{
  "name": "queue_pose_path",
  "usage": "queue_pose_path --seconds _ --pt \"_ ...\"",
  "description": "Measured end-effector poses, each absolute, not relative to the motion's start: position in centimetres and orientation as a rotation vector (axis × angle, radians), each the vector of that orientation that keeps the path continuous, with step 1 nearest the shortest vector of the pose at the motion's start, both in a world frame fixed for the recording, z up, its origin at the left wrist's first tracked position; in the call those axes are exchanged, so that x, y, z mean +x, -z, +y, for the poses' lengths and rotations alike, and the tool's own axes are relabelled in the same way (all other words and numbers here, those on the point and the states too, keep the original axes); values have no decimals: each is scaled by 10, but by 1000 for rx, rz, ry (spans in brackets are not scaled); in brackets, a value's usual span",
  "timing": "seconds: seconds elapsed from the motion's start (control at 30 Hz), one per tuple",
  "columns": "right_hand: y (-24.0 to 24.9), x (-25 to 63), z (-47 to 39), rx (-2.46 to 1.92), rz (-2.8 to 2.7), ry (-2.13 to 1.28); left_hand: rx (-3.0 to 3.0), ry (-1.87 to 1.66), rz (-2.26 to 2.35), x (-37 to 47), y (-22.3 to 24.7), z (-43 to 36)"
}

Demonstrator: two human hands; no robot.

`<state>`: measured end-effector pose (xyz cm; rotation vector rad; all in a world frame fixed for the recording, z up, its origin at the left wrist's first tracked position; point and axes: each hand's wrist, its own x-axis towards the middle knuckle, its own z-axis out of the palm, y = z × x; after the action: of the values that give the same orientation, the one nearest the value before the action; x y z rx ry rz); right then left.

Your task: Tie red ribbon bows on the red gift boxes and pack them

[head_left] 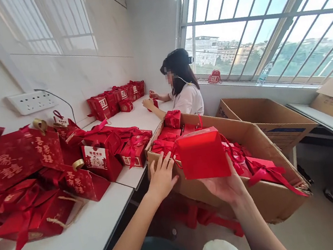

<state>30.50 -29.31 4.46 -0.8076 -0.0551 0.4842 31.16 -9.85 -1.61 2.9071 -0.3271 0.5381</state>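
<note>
In the head view my right hand [226,187] grips a plain-sided red gift box [204,155] from below and its right side, holding it up above a large cardboard carton [275,142]. My left hand [162,177] is at the carton's near left edge with its fingers spread, just left of the gift box; whether it touches the carton I cannot tell. Inside the carton lie several red gift boxes with ribbons, such as a bowed box [263,169] at the right end. The held box hides part of them.
On the white table [85,233] to my left stand several red gift boxes [35,211]. A co-worker [184,84] sits beyond the carton, handling a small red box. Another cardboard carton [263,123] stands behind. A power strip [31,102] is on the wall.
</note>
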Motion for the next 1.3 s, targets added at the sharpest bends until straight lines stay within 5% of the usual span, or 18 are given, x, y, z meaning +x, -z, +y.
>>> queue_pose_path --seconds 0.3,0.5,0.73,0.87,1.07,1.3 --pt "-36 297 -300 -1934 -640 966 2680 -500 -360 313 30 -98" --pt "-40 295 -308 -2050 -752 1056 1903 -769 -70 301 -26 -90" --pt "-36 293 -309 -2022 -812 1004 2150 -1060 -500 259 -95 -114" --pt "-34 294 -314 -2002 -803 985 2211 -1406 -837 247 -91 -127" --pt "-32 294 -319 -1958 -790 957 2227 -1436 -1031 245 -86 -136" --pt "-45 315 -360 -2151 -713 1053 2339 -1135 -550 292 -53 -125"
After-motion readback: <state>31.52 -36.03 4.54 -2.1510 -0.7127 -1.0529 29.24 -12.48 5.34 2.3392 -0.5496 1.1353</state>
